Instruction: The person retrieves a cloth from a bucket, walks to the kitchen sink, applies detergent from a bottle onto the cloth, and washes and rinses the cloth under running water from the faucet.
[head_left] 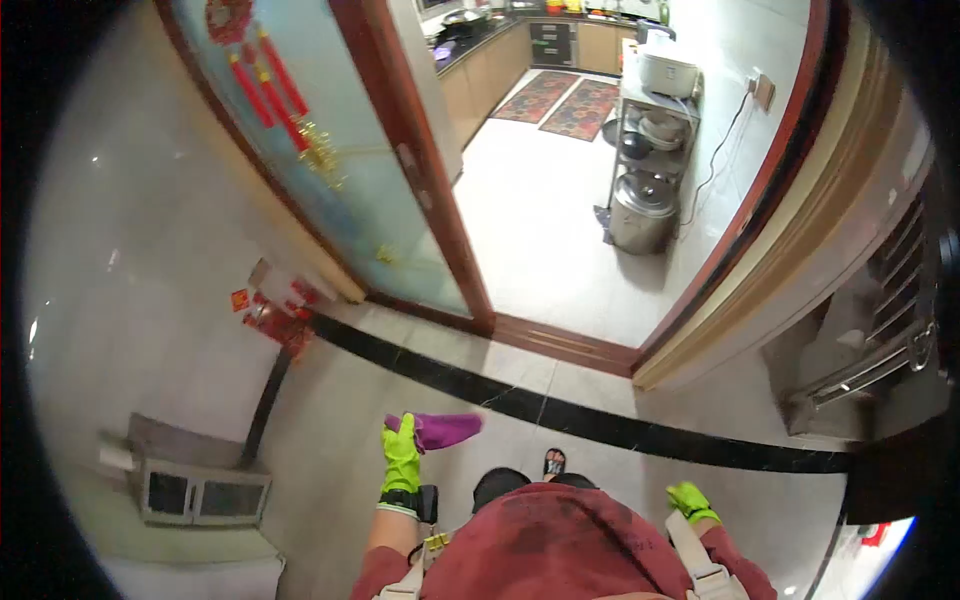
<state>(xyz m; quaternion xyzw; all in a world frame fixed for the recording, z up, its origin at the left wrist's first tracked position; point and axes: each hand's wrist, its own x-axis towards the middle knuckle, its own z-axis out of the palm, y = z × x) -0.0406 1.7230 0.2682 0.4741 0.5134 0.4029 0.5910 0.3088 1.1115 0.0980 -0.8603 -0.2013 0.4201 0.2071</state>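
My left hand [402, 455], in a lime-green rubber glove, is closed around a purple cloth [447, 431]. The cloth sticks out to the right from my fingers, above the tiled floor. A dark strap circles my left wrist. Low on the right, my right hand [692, 502] wears a matching green glove. Its fingers look curled in, and no object shows in them. Between the hands are my red top [560, 545] and one sandalled foot [554, 461].
Ahead, a doorway with a wooden sill [565, 347] opens into a kitchen. A sliding glass door [330, 150] fills its left side. Inside, a metal rack [655, 105] and a large steel pot [643, 212] stand along the right wall. Patterned mats [580, 108] lie farther back.
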